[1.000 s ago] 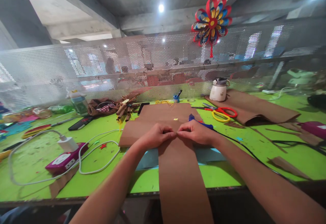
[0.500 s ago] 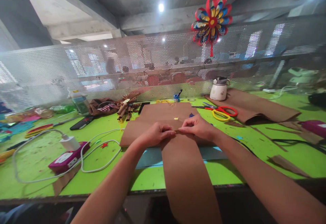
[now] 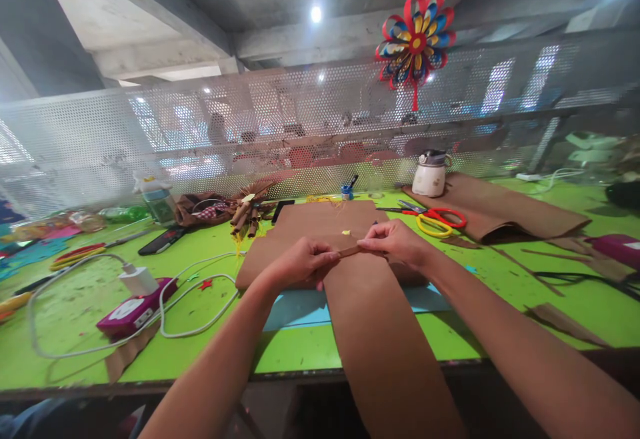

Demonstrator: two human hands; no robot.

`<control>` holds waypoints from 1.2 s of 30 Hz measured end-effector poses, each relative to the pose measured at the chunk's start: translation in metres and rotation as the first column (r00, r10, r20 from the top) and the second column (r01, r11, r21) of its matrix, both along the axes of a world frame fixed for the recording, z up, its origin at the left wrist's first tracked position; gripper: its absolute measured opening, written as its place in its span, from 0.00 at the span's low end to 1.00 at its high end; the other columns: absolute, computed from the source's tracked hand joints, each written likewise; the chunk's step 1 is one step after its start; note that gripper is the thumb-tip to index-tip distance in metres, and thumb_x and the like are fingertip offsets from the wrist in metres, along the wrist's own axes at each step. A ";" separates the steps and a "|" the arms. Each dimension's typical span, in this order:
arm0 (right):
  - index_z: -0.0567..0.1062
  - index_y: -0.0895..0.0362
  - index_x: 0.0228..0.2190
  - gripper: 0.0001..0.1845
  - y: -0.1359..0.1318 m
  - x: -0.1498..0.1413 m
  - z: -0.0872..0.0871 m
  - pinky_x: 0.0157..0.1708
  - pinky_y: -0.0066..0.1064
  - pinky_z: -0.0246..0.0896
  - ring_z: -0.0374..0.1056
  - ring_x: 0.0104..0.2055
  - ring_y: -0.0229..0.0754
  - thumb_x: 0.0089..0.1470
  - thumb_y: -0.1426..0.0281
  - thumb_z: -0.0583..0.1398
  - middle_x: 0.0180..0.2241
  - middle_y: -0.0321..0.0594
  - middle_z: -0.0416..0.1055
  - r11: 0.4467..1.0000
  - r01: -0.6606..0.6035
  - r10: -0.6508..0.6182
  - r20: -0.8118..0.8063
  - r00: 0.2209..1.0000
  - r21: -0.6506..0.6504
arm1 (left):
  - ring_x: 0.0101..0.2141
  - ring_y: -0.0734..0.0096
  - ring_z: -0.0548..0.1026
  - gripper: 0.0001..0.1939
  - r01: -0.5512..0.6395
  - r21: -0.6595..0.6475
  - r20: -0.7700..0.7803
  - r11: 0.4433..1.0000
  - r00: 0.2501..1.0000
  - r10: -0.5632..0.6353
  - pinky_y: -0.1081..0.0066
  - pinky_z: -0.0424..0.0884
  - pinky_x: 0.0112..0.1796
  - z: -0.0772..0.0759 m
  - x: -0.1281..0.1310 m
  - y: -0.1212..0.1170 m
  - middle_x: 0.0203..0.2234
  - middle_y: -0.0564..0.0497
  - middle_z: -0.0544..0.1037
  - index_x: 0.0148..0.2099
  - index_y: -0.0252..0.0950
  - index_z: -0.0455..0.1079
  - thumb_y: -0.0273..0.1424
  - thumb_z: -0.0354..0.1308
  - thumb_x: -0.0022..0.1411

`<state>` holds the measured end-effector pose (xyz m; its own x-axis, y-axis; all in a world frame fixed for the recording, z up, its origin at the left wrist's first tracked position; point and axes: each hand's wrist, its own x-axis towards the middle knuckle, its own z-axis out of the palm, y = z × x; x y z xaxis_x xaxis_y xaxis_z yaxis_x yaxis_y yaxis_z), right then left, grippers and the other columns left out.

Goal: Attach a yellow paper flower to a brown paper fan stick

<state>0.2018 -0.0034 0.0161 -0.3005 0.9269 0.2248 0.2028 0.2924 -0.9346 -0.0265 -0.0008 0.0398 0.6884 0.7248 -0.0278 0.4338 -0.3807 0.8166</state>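
Note:
A long strip of brown paper (image 3: 387, 332) hangs from my fingers over the near table edge toward me. My left hand (image 3: 303, 262) pinches the left end of its narrow folded top edge. The right end of that fold is pinched by my right hand (image 3: 393, 242), thumb against fingers. Both hands are over larger brown paper sheets (image 3: 330, 216) lying flat on the green table. Under those sheets, a light blue sheet (image 3: 295, 309) shows on either side of the strip.
Red and yellow scissors (image 3: 440, 221) lie right of the sheets. A white bottle (image 3: 430, 172) stands on folded brown paper (image 3: 510, 206). To the left are a purple power strip (image 3: 135, 309), a looping white cable, a phone (image 3: 161, 240) and rolled paper sticks (image 3: 245, 218).
Both hands have moved slightly apart along the strip's top edge, showing more of the fold. The strip's hanging end has swung to the right.

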 end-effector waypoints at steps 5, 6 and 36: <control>0.70 0.60 0.18 0.17 -0.003 0.000 0.004 0.15 0.25 0.44 0.52 0.14 0.29 0.42 0.58 0.63 0.12 0.29 0.58 0.999 -0.006 0.005 -0.009 1.000 -0.050 | 0.14 0.80 0.61 0.19 -0.023 0.036 0.009 0.999 1.000 0.023 0.78 0.53 0.18 0.000 -0.002 0.002 0.12 0.56 0.65 0.27 0.32 0.66 0.44 0.49 0.59; 0.70 0.60 0.18 0.18 -0.004 0.000 0.004 0.15 0.25 0.45 0.52 0.14 0.29 0.42 0.58 0.63 0.12 0.29 0.59 0.999 -0.005 0.005 -0.011 1.000 -0.053 | 0.15 0.80 0.61 0.19 -0.032 0.043 0.008 0.999 0.999 0.031 0.78 0.53 0.18 0.000 -0.003 0.003 0.12 0.56 0.65 0.27 0.32 0.66 0.44 0.49 0.58; 0.63 0.57 0.21 0.19 -0.002 0.011 0.004 0.12 0.23 0.51 0.57 0.12 0.30 0.51 0.56 0.57 0.12 0.27 0.59 0.989 -0.142 0.143 0.029 0.989 -0.029 | 0.18 0.79 0.65 0.13 -0.133 -0.146 0.153 0.980 0.976 0.155 0.76 0.58 0.22 -0.009 -0.011 0.017 0.15 0.55 0.68 0.28 0.33 0.66 0.38 0.57 0.54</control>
<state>0.2126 -0.0054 0.0202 -0.4365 0.8797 0.1889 0.1896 0.2952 -0.9364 -0.0370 0.0161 0.0309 0.5801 0.8141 -0.0275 0.3334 -0.2065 0.9199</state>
